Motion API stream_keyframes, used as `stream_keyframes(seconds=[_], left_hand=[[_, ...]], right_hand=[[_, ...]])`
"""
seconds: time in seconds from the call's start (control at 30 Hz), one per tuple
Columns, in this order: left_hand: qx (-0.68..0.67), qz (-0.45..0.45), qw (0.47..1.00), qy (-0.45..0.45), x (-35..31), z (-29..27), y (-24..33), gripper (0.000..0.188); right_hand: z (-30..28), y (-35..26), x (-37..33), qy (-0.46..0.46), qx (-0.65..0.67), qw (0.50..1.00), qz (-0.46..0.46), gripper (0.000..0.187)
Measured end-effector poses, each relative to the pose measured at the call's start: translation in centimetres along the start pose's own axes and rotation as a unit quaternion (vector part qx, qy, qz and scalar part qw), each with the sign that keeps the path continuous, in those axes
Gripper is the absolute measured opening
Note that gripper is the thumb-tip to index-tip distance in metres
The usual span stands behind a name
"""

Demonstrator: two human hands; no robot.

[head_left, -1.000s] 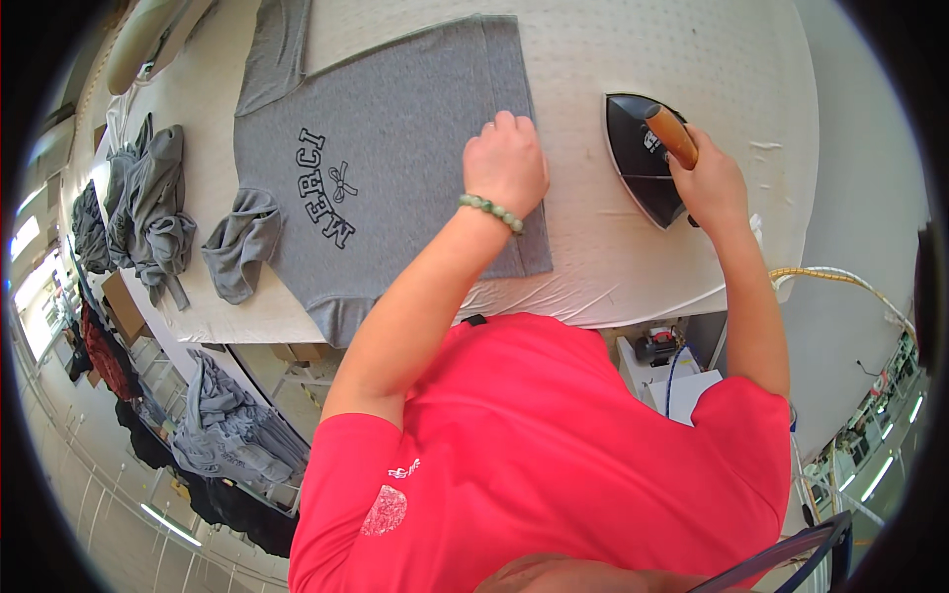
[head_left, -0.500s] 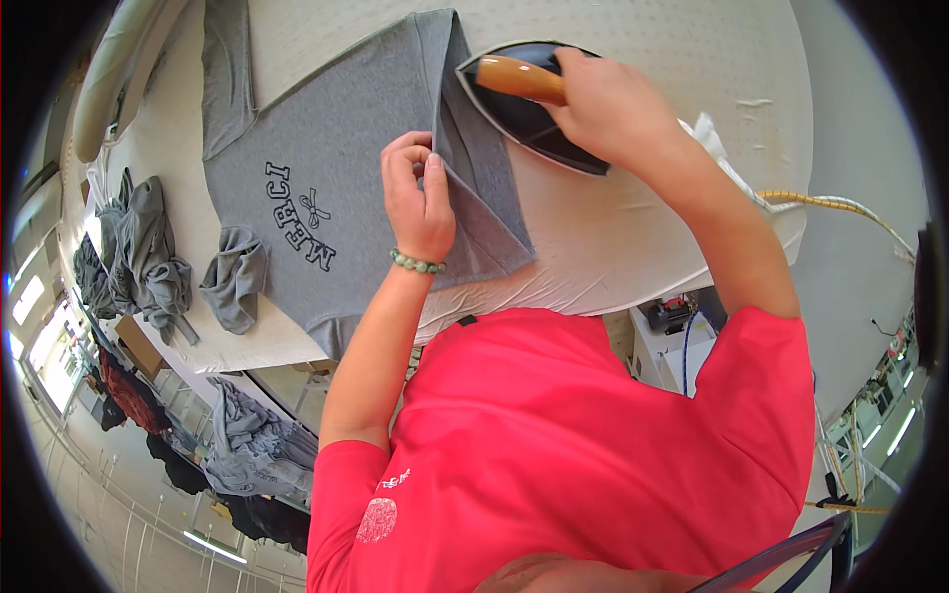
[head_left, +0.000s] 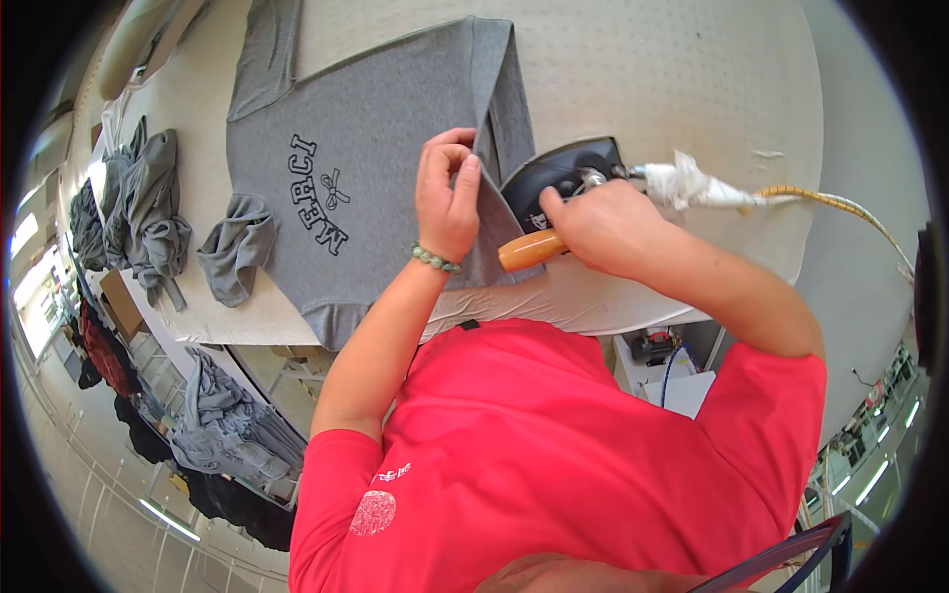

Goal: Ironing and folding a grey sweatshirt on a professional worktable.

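Note:
A grey sweatshirt (head_left: 376,109) lies spread on the padded ironing table, with dark outlined lettering and a small bow motif on its front. My left hand (head_left: 450,198), a green bead bracelet at its wrist, pinches the upper layer of the hem and lifts it away from the layer beneath. In my right hand (head_left: 613,227) is the wooden handle of a black steam iron (head_left: 568,178). The iron's pointed end is at the raised hem, over the lower layer; fabric partly hides where it touches. One sleeve (head_left: 237,247) is bunched at the near left.
The pale cover of the ironing table (head_left: 682,89) extends beyond the garment. From the iron, a white-wrapped hose (head_left: 702,185) runs right to a yellow-coiled line (head_left: 840,201). Crumpled grey garments (head_left: 143,222) lie at the table's left edge. More clothes (head_left: 232,425) hang below left.
The iron has come nearer to me and turned, its handle now pointing toward the near left and its point at the hem. My left hand still holds the hem.

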State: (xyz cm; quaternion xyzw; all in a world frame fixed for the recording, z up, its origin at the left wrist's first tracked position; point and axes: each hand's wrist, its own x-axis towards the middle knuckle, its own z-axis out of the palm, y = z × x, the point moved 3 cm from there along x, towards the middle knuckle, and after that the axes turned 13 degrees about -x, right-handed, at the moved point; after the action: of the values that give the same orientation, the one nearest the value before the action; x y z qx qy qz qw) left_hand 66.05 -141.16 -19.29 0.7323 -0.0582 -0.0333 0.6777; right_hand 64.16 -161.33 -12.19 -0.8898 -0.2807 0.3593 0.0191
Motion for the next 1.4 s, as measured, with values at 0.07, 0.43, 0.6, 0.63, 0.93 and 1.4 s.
stream_keyframes(seconds=[0.07,0.43,0.6,0.63,0.93,1.4], left_hand=[[0.033,0.007,0.999,-0.005,-0.3,0.6,0.0,0.007],[0.273,0.165,0.885,-0.339,-7.9,1.5,0.2,0.071],[0.444,0.060,0.894,-0.002,-11.1,-13.8,0.4,0.070],[0.448,-0.006,0.881,0.152,-12.8,-18.4,-0.3,0.066],[0.166,-0.284,0.853,0.406,-20.6,-29.8,-3.8,0.040],[-0.232,-0.255,0.827,0.444,-37.8,-21.2,6.4,0.026]], right_hand=[[0.9,0.6,-0.7,0.000,-0.008,1.000,0.017,0.032],[4.0,9.1,-5.9,0.184,0.067,0.897,0.395,0.045],[3.6,9.1,-6.8,0.170,0.054,0.896,0.406,0.051],[3.3,8.7,-6.6,0.186,0.042,0.895,0.403,0.053],[-7.2,-6.7,5.8,0.433,-0.061,0.899,-0.023,0.042],[-8.7,-26.2,30.2,0.379,-0.229,0.881,-0.164,0.036]])
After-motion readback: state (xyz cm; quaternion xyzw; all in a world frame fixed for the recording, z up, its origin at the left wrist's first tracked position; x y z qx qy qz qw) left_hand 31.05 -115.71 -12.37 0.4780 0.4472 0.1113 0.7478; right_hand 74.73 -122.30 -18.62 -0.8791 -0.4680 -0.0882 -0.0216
